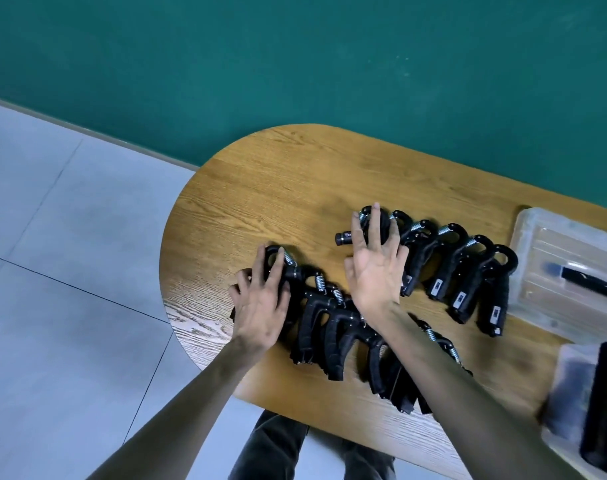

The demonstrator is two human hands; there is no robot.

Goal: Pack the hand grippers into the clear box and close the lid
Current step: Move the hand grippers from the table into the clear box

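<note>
Several black hand grippers with steel springs lie in two rows on the wooden table [260,174]. The far row [461,271] runs toward the right. The near row [333,334] runs down toward the table's front edge. My left hand [260,299] rests with spread fingers on the leftmost gripper [276,261] of the near row. My right hand [376,268] lies flat, fingers apart, over the leftmost gripper [381,223] of the far row. A clear lid [537,268] lies at the right edge. The clear box [572,393] stands at the lower right, blurred, with dark items inside.
The table's rounded end is at the left, over a grey tiled floor [53,271]. A green wall [295,64] runs behind. A black stick-like item [593,282] lies on the clear lid. My legs show below the table's front edge.
</note>
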